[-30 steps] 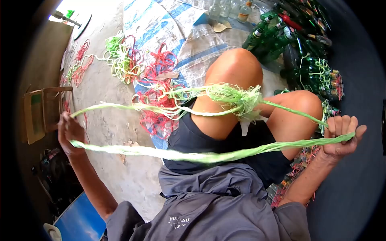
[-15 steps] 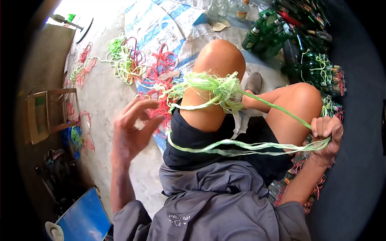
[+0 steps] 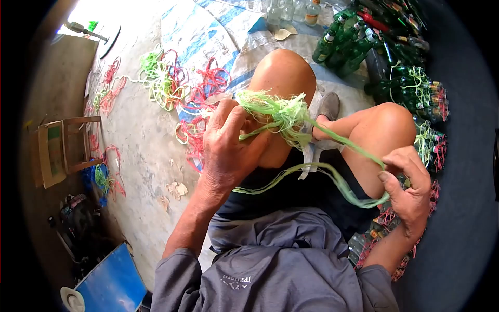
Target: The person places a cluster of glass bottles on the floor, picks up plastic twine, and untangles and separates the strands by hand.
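A frayed bundle of light green twine point(image 3: 283, 114) lies across my raised knee. My left hand point(image 3: 234, 138) is at the bundle's left side, thumb and fingers curled towards the strands; whether they grip any is hard to see. Near my other knee, my right hand point(image 3: 408, 184) pinches the green strand that runs down from the bundle. A loose loop of the same twine point(image 3: 340, 182) sags across my lap between the two hands.
Green bottles point(image 3: 345, 44) stand at upper right, with tied bottles point(image 3: 416, 93) below them. Clear bottles point(image 3: 286, 10) stand at the top. Red and green twine point(image 3: 166, 83) lies tangled on the floor and tarp. A wooden frame point(image 3: 80, 143) and blue panel point(image 3: 112, 281) are at left.
My left hand has moved right and up to the bundle on the knee. My right hand has shifted slightly left, its fingers less tightly closed, and the lap strands now hang slacker.
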A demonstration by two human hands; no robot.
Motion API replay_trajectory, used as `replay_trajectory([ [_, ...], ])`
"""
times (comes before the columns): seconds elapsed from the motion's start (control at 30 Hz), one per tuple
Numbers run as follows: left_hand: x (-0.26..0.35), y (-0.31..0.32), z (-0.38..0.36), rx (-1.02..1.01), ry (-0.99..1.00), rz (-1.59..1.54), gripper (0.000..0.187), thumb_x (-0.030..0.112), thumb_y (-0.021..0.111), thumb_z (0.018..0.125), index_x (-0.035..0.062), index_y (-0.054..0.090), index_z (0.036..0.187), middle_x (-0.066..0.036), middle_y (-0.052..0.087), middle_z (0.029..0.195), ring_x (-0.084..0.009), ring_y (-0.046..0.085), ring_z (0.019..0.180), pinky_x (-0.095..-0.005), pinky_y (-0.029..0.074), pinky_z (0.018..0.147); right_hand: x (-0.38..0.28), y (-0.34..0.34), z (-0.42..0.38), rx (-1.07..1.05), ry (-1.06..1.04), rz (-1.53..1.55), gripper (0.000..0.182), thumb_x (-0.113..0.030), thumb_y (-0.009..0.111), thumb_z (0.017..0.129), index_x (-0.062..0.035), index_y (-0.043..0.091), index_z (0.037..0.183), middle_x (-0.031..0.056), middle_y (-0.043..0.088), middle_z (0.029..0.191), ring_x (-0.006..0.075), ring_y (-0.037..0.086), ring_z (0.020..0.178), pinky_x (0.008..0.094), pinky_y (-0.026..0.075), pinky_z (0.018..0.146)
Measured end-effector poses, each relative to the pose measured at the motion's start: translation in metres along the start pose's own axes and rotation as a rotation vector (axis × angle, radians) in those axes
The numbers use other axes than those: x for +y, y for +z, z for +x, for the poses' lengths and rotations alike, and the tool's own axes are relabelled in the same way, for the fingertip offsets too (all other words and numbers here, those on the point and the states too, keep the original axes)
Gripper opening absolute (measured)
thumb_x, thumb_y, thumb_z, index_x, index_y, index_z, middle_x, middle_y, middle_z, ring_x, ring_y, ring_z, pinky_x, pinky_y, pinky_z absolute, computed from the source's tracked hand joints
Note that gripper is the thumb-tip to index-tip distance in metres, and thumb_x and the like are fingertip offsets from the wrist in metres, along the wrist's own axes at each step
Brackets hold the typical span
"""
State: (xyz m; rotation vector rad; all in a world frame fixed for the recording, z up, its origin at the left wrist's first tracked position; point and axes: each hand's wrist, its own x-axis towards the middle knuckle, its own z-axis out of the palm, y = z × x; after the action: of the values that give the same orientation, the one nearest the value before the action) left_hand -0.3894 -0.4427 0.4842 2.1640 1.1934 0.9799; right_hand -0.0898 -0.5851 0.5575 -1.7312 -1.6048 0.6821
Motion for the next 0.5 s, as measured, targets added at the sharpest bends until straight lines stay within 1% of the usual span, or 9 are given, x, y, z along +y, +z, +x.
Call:
replay_trajectory([
  [0.07, -0.001, 0.001, -0.002, 0.001, 0.006, 0.015, 0.035, -0.002, 0.082, 0.072, 0.0006, 0.071, 0.105, -0.006, 0.06, 0.092, -0.0165, 0.06, 0.073, -0.0314, 0.051, 0.065, -0.012, 0.01, 0.014, -0.027, -0.082, -0.048, 0.025, 0.004, 0.073, 0.081, 0.004, 0.069, 0.106, 0.009, 0.061, 0.091, 0.0179, 0.06, 0.079, 0.0286, 0.049, 0.073],
  [0.1, -0.002, 0.002, -0.003, 0.002, 0.013, 0.011, 0.035, -0.003, 0.082, 0.073, 0.0005, 0.071, 0.106, -0.007, 0.062, 0.094, -0.0171, 0.062, 0.075, -0.0314, 0.052, 0.066, -0.02, 0.023, 0.021, 0.022, -0.115, -0.024, 0.031, 0.007, 0.074, 0.077, 0.0032, 0.07, 0.108, 0.0088, 0.061, 0.09, 0.0176, 0.06, 0.079, 0.0294, 0.05, 0.072],
  [0.2, -0.003, 0.006, -0.005, 0.001, 0.033, -0.01, 0.034, -0.004, 0.08, 0.075, 0.0004, 0.072, 0.108, -0.009, 0.066, 0.101, -0.0191, 0.067, 0.082, -0.0314, 0.056, 0.07, -0.037, 0.055, 0.046, -0.002, -0.198, 0.032, 0.063, 0.004, 0.08, 0.076, -0.0011, 0.061, 0.137, 0.0074, 0.061, 0.108, 0.0158, 0.059, 0.087, 0.0282, 0.051, 0.076],
  [0.27, -0.003, 0.007, -0.007, 0.002, 0.032, -0.034, 0.034, -0.005, 0.079, 0.077, 0.0005, 0.072, 0.11, -0.011, 0.068, 0.106, -0.021, 0.07, 0.088, -0.0315, 0.058, 0.073, -0.037, 0.081, 0.064, 0.031, -0.235, 0.146, 0.063, 0.006, 0.077, 0.079, -0.0031, 0.06, 0.139, 0.0082, 0.061, 0.112, 0.0159, 0.06, 0.086, 0.0297, 0.053, 0.076],
  [0.33, -0.002, 0.009, -0.007, 0.016, 0.019, -0.063, 0.034, -0.004, 0.079, 0.077, 0.0005, 0.073, 0.11, -0.012, 0.069, 0.109, -0.0231, 0.072, 0.092, -0.0321, 0.059, 0.076, -0.044, 0.093, 0.077, 0.006, -0.211, 0.12, 0.056, 0.006, 0.075, 0.081, -0.0039, 0.061, 0.134, 0.012, 0.061, 0.111, 0.0239, 0.063, 0.088, 0.0356, 0.054, 0.076],
  [0.37, -0.001, 0.01, -0.007, 0.025, 0.012, -0.077, 0.034, -0.004, 0.08, 0.077, 0.0006, 0.073, 0.111, -0.013, 0.069, 0.111, -0.0242, 0.072, 0.095, -0.0324, 0.059, 0.078, -0.039, 0.101, 0.083, -0.01, -0.222, 0.104, 0.051, 0.005, 0.075, 0.081, -0.0041, 0.062, 0.129, 0.0152, 0.062, 0.109, 0.0316, 0.065, 0.09, 0.0402, 0.055, 0.077],
  [0.43, 0.002, 0.011, -0.006, 0.057, 0.021, -0.083, 0.03, 0.001, 0.08, 0.076, 0.0047, 0.074, 0.106, -0.013, 0.068, 0.104, -0.0301, 0.069, 0.091, -0.0392, 0.057, 0.079, -0.029, 0.111, 0.09, -0.008, -0.27, 0.069, 0.041, 0.004, 0.074, 0.082, -0.004, 0.064, 0.121, 0.0176, 0.063, 0.104, 0.0397, 0.067, 0.091, 0.0452, 0.055, 0.077],
  [0.47, 0.003, 0.01, -0.006, 0.073, 0.025, -0.086, 0.028, 0.003, 0.081, 0.076, 0.0067, 0.075, 0.103, -0.013, 0.068, 0.1, -0.033, 0.068, 0.089, -0.0425, 0.056, 0.079, -0.023, 0.113, 0.092, 0.011, -0.304, 0.05, 0.036, 0.004, 0.073, 0.083, -0.0038, 0.066, 0.117, 0.0168, 0.063, 0.101, 0.04, 0.067, 0.089, 0.0456, 0.055, 0.076],
  [0.5, 0.003, 0.008, -0.006, 0.058, 0.037, -0.062, 0.029, 0.0, 0.079, 0.077, 0.0045, 0.075, 0.105, -0.013, 0.069, 0.103, -0.0308, 0.069, 0.092, -0.0398, 0.056, 0.08, -0.021, 0.115, 0.092, 0.03, -0.336, 0.031, 0.031, 0.004, 0.072, 0.084, -0.0036, 0.067, 0.113, 0.0161, 0.063, 0.098, 0.0403, 0.067, 0.087, 0.0459, 0.055, 0.075],
])
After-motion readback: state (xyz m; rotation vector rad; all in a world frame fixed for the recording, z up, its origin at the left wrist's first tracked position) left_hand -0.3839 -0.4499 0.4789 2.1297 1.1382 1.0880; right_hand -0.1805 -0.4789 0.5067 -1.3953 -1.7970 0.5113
